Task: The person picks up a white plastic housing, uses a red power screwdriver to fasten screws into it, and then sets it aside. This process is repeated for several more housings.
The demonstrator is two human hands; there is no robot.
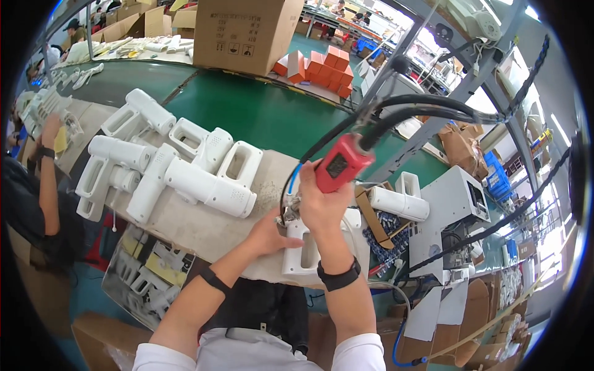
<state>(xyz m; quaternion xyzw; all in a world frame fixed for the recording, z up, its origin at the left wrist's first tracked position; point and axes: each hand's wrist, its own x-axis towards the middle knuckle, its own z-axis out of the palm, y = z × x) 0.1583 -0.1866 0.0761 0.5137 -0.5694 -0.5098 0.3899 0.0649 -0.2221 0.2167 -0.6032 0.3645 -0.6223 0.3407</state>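
Observation:
My right hand (323, 201) is wrapped round a red power screwdriver (342, 164) with thick black cables and a blue tube. Its metal nose points down at a white plastic housing (296, 264) with a loop handle, lying at the bench's near edge. My left hand (267, 236) grips that housing by its left side, thumb along the handle. The screwdriver's tip is partly hidden by my hands, so contact is hard to make out. To the left lie several similar white handled housings (213, 188) in a group.
A green conveyor (247, 111) runs behind the cardboard-covered bench (210, 232). On it stand a large carton (244, 37) and orange boxes (328, 71). Right of my hands are a tray of screws (390, 226), a white housing (399, 203) and a grey machine (445, 213). A co-worker's arm (49, 191) reaches in at left.

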